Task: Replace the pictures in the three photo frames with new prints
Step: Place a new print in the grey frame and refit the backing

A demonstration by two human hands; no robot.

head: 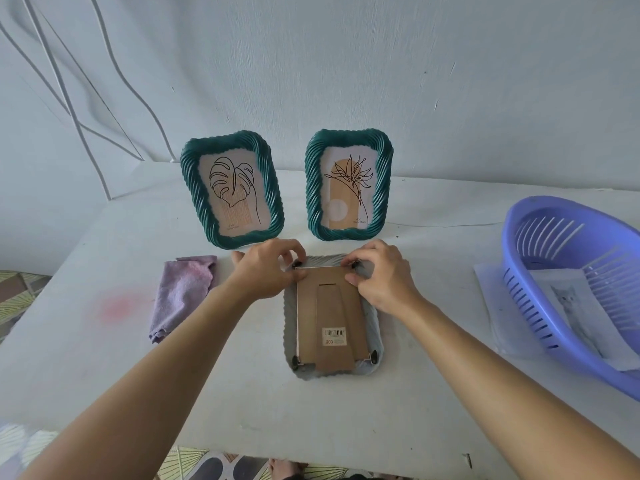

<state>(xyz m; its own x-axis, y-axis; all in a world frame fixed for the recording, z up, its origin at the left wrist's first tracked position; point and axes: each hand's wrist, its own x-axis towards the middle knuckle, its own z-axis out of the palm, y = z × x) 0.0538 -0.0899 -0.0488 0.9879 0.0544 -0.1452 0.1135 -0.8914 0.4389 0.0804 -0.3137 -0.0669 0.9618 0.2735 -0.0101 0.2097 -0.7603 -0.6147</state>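
Bare forearms enter from bottom corners. Left hand [268,271] curls fingers on small dark upper-left turn clip [297,264]. Right hand [381,275] pinches upper-right turn clip [354,264], thumb on brown cardboard backing [330,317]. Pale grey ribbed photo frame [375,337] lies face down at centre, top edge under both hands. Green ribbed leaf-drawing frame [232,188] and green ribbed flower-drawing frame [349,185] stand upright above centre. Cat print [571,306] by purple slotted plastic basket [540,237], right edge; inside or beneath, cannot tell.

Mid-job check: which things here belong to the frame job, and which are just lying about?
Job: face-down frame held by left hand and right hand, leaf-print teal frame, flower-print teal frame, cat print in the purple basket.
Lying about: purple cloth (perhaps for wiping), white wall cables.
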